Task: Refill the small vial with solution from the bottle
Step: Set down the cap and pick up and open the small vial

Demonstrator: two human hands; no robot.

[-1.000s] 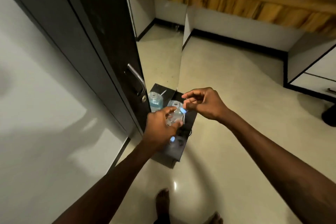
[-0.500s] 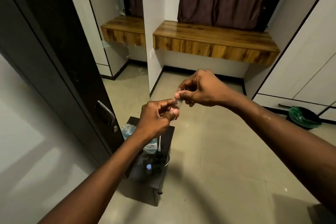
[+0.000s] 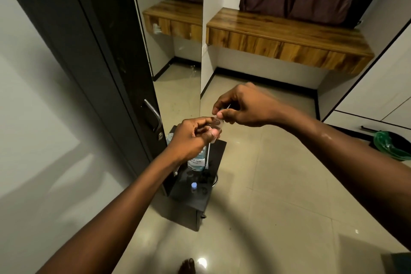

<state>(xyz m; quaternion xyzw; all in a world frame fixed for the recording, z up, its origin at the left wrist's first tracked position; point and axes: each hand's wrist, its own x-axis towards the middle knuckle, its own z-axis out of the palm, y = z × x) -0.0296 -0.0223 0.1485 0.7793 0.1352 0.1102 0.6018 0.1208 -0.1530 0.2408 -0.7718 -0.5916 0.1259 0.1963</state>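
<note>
Two hands meet at frame centre, raised above a small dark bench (image 3: pixel 219 147). Our left hand (image 3: pixel 191 140) pinches the small vial (image 3: pixel 215 128) between thumb and fingers; the vial is clear, partly hidden, its long axis tilted, mouth pointing up and right toward the other hand. Our right hand (image 3: pixel 242 107) is closed in a fingertip pinch on something small and pale right at the vial's mouth; could be a cap or stopper, too blurred to tell. A thin white line shows in that hand's grip, unclear what.

Key relation: the vial's top touches or sits just beside the right fingertips, so the right hand lies up and right of the vial along its axis. Any pull or twist should probably go along that line, left hand steadying.

Below the hands, lower centre, the bottle (image 3: pixel 195 161) stands on the bench, labelled, clear liquid inside, mostly hidden behind the left wrist. A thin white stick (image 3: pixel 208 155) leans by it. A small blue-capped item (image 3: pixel 194 185) sits nearer the bench's front.

We judge the vial is being opened or prepared, pouring not yet started. Left hand is nearer the bottle.
</note>
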